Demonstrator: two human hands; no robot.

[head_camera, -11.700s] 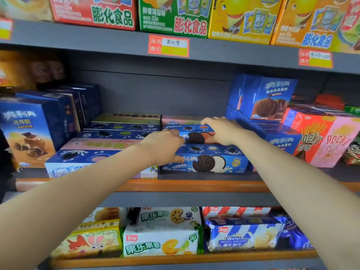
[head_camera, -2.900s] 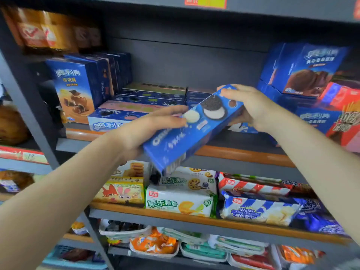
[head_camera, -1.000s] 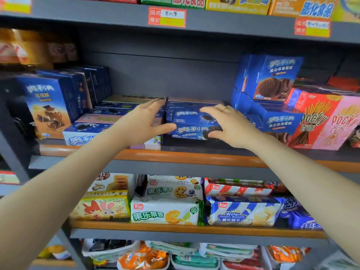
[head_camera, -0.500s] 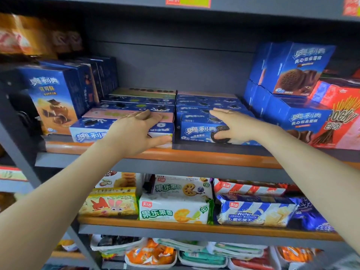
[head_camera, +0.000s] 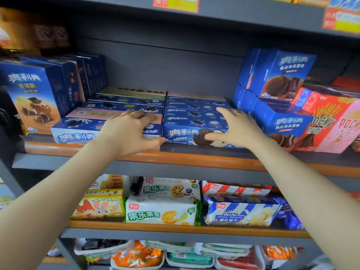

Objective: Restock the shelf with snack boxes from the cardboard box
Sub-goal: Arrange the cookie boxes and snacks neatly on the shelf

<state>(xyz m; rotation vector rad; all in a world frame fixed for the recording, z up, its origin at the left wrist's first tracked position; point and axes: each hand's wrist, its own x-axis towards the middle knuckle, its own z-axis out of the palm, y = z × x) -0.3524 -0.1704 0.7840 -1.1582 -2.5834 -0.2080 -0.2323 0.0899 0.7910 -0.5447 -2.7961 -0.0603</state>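
Both hands are spreading wide: left hand (head_camera: 130,131) and right hand (head_camera: 234,129) are flanking the front blue cardboard cookie box (head_camera: 187,136) on the orange-edged grey shelf (head_camera: 194,159).

Open space lies above the flat blue cookie boxes (head_camera: 194,121) up to the upper shelf (head_camera: 233,18); upright boxes (head_camera: 44,94) left and stacked boxes (head_camera: 276,98) right hem it in.

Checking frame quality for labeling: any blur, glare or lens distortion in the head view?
Head view: price tags along the top edge are blurred and washed out; shelf edge bows from wide-angle distortion; upper left corner is dark and soft; front Oreo box print reads fairly clearly; both hands look slightly motion-smeared.
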